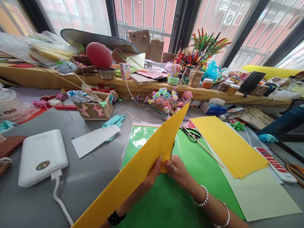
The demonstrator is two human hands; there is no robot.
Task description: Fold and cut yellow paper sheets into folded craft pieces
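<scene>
The yellow sheet (144,161) hid part of the left hand (151,178) and ran off the bottom edge; the white charging cable (55,190) was cut off there too; the orange-handled scissors (290,166) passed out at the right; the drink carton's (125,71) print was too small to read.

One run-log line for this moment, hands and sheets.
left hand: pinching yellow sheet | right hand: at its edge, partly hidden | beneath: green sheet | right side: more yellow sheets
</scene>
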